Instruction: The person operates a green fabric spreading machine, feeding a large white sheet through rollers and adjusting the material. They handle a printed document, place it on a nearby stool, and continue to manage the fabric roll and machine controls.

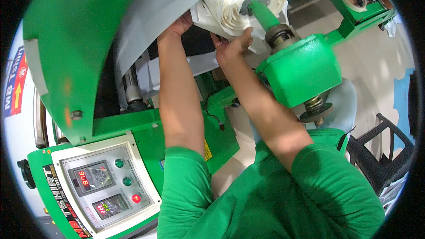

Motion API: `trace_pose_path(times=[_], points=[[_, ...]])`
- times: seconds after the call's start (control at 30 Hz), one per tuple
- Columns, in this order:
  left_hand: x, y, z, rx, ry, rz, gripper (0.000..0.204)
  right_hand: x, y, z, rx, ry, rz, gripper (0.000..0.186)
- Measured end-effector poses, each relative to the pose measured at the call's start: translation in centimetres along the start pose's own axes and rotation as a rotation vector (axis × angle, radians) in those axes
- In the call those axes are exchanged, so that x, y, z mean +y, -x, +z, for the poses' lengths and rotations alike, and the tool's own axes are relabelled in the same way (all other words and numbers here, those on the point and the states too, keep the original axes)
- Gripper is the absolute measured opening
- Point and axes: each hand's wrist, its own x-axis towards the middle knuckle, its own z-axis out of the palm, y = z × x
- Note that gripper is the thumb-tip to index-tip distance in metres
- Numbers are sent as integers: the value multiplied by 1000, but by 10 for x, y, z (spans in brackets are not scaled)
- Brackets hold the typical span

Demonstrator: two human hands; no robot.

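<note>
A thick roll of white paper sits on a green shaft at the top of the view. My left hand is closed at the edge of the paper, left of the roll, with its fingertips partly hidden. Under the roll's near side, my right hand grips the paper from below, its thumb and fingers on either side of the lower edge. A wide pale sheet hangs in a curve beside my left forearm. Dark space shows between my two hands.
The green machine frame stands at the left. Below it is a control panel with lit displays and a red button. A green shaft housing is beside my right forearm. A tool tray holds a tape roll; a black stool stands right.
</note>
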Motion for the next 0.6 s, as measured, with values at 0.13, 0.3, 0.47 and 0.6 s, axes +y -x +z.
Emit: trace_pose_path(times=[0.13, 0.3, 0.47, 0.6], points=[[-8, 12, -5, -101, 134, 42, 51, -1, -2, 9, -143, -184, 117, 72], [-42, 11, -14, 74, -346, 150, 55, -8, 4, 11, -301, -227, 88, 74], [-63, 11, -1, 15, -511, 219, 68, -15, 7, 23, -359, -267, 144, 76], [-52, 10, 3, -195, -106, 143, 67, -17, 3, 29, -368, -258, 171, 76]])
